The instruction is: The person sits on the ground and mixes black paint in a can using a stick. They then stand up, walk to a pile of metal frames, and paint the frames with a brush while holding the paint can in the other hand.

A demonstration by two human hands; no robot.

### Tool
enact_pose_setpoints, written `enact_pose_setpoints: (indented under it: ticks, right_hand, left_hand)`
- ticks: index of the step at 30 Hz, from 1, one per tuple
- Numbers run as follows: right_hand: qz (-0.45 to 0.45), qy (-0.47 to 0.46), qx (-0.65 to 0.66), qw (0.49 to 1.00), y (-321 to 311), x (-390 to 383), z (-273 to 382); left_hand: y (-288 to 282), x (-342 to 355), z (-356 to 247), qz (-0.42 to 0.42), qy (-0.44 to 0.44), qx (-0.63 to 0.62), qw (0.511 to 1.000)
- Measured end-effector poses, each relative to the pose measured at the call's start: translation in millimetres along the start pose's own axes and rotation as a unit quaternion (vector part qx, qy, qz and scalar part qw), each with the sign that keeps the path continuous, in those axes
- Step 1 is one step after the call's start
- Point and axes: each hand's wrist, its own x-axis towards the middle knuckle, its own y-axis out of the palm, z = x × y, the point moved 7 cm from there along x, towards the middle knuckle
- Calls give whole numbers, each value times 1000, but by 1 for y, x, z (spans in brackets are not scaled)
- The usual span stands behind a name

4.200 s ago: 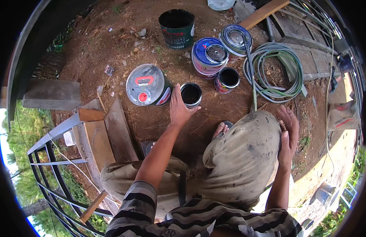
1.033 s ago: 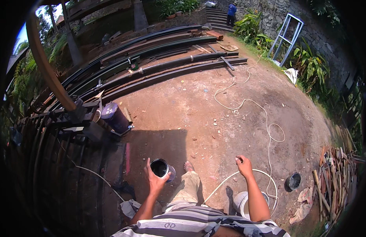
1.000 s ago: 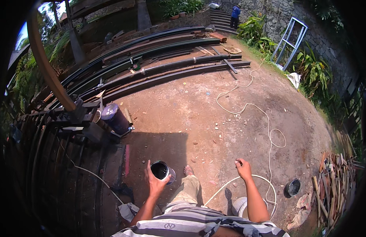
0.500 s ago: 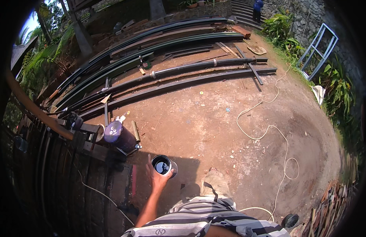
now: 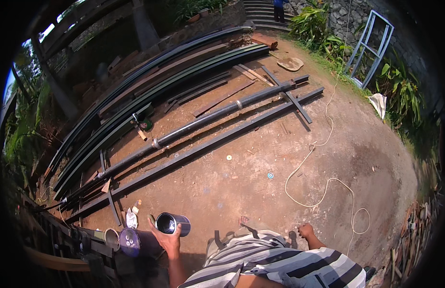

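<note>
My left hand (image 5: 167, 240) is wrapped round an open paint can (image 5: 184, 225), which tilts to the right. Dark, glossy liquid shows inside its rim. My right hand (image 5: 306, 232) hangs over the dirt to the right of my striped shirt, its fingers curled in and nothing visible in them. Ahead of both hands, a long dark metal beam (image 5: 217, 139) and a round dark pipe (image 5: 198, 124) lie slantwise over crossbars (image 5: 296, 108). Left of the can stands a purple bucket (image 5: 130, 241).
More long beams (image 5: 184, 79) are stacked farther back. A pale cable (image 5: 306, 204) snakes over the ground on the right. A blue-grey metal frame (image 5: 371, 48) leans by the stone wall, and sticks (image 5: 414, 240) are piled at lower right. Another person (image 5: 279, 10) stands by the steps.
My view has turned and the beams now appear closer. My left hand has shifted left with the can, which has tilted. My right hand has come into view.
</note>
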Motion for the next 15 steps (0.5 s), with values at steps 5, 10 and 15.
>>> enact_pose_setpoints:
  ticks: [5, 10, 15]
  right_hand:
    - [-14, -268, 85, 959, -70, 51, 448]
    - [-35, -447, -13, 894, -65, 63, 750]
    - [-29, -443, -47, 895, 8, 163, 859]
  left_hand:
    - [66, 148, -33, -33, -37, 25, 998]
    - [145, 279, -22, -42, -89, 10, 995]
    - [223, 404, -2, -71, -108, 31, 991]
